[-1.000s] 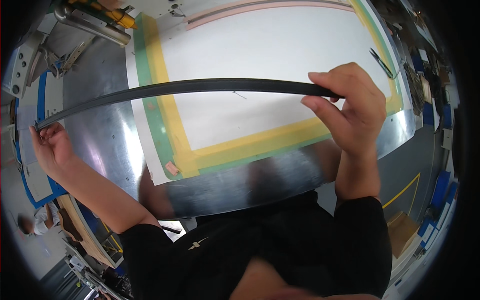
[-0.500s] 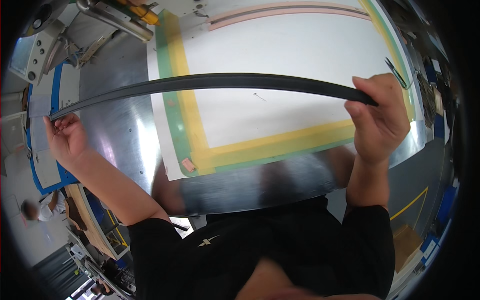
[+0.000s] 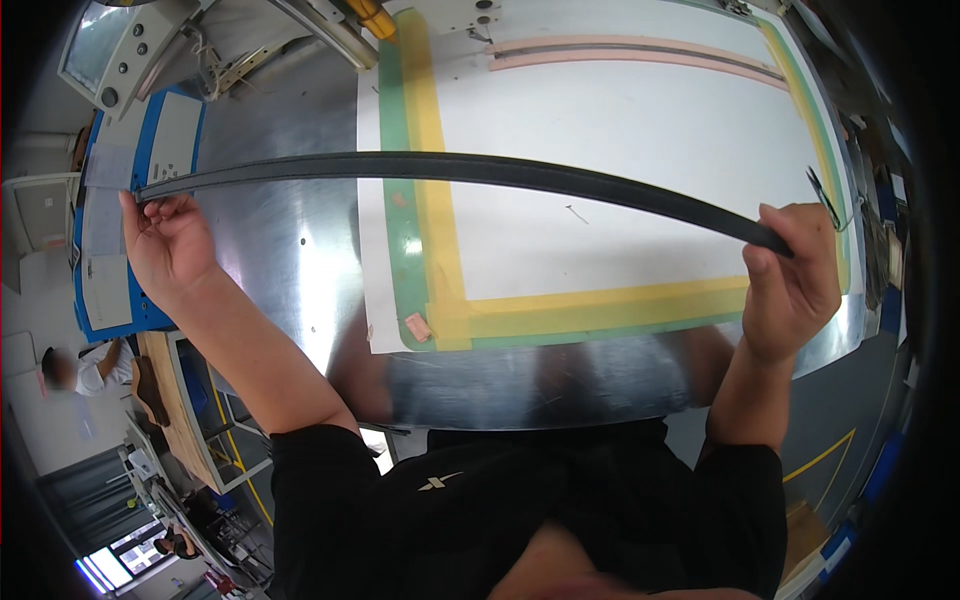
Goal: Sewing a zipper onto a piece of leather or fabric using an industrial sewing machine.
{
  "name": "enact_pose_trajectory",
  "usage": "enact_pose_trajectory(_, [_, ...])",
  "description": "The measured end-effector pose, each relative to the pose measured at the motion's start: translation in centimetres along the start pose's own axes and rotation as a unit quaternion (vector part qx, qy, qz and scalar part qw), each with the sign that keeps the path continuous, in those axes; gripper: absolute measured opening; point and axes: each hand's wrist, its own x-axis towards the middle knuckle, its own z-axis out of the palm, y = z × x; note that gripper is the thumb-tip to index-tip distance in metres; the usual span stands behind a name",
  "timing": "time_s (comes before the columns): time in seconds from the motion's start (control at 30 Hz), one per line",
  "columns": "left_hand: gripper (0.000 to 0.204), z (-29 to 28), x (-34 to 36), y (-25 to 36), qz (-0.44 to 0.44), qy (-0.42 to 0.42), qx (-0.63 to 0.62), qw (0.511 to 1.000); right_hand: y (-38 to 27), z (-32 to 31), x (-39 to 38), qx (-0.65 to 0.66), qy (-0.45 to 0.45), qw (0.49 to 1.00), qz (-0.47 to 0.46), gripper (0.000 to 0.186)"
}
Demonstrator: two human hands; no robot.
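Observation:
A long black strap [image 3: 440,166], like a belt strip with stitching along its edges, is stretched between my two hands above the work surface. My left hand [image 3: 175,240] pinches its left end, index finger extended and the other fingers curled. My right hand [image 3: 795,280] grips the right end between thumb and fingers. The strap bows gently and slopes down to the right. Beneath it lies a white sheet [image 3: 600,240] bordered with yellow and green tape. Close to my right hand is a pair of dark thread snips [image 3: 822,195].
A pinkish strip with a dark centre line [image 3: 640,55] lies at the sheet's far side. Metal tabletop [image 3: 265,200] shows to the left, beside a blue-and-white machine [image 3: 145,250]. A metal tube [image 3: 335,35] and a control box [image 3: 125,50] stand far left. Another person [image 3: 90,370] is in the distance.
The whole view has shifted, with the table further right. The strap's right end and my right hand sit lower, the left end higher. Both hands keep hold of the strap.

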Motion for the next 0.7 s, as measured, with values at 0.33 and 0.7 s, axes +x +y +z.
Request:
enact_pose_trajectory(0.33, [0.02,0.64,-0.33,-0.07,0.007,0.008,-0.008,1.0,0.47,0.1,-0.27,0.018,0.01,1.0,0.009,0.037])
enact_pose_trajectory(0.7, [0.021,0.73,-0.86,0.13,0.001,-0.01,-0.017,1.0,0.74,-0.22,-0.63,0.012,0.008,1.0,0.002,0.032])
